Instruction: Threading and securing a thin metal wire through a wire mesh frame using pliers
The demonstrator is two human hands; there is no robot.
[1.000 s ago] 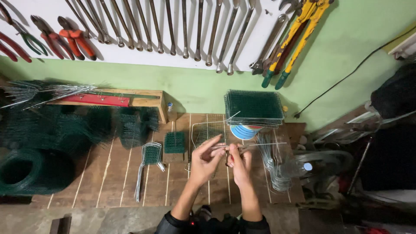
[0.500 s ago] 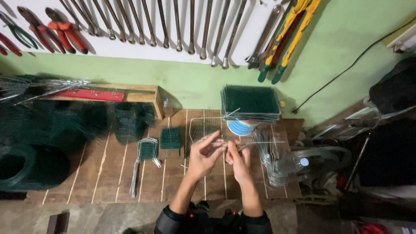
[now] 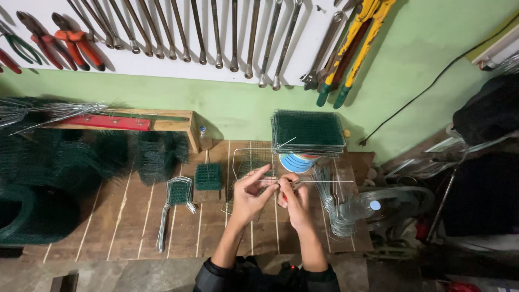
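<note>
Both hands, left [image 3: 250, 196] and right [image 3: 294, 201], pinch a thin wire [image 3: 319, 182] with fingers clamped, seemingly; it lies crosswise, pointing right, over the bench [image 3: 124, 221].

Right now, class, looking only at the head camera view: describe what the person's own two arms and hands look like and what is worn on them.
Both hands, the left hand and the right hand, are bare: no gloves, and no rings or watch that I can make out. The forearms are uncovered too. Dark sleeves, black or nearly so, sit pushed up near the elbows.
</note>
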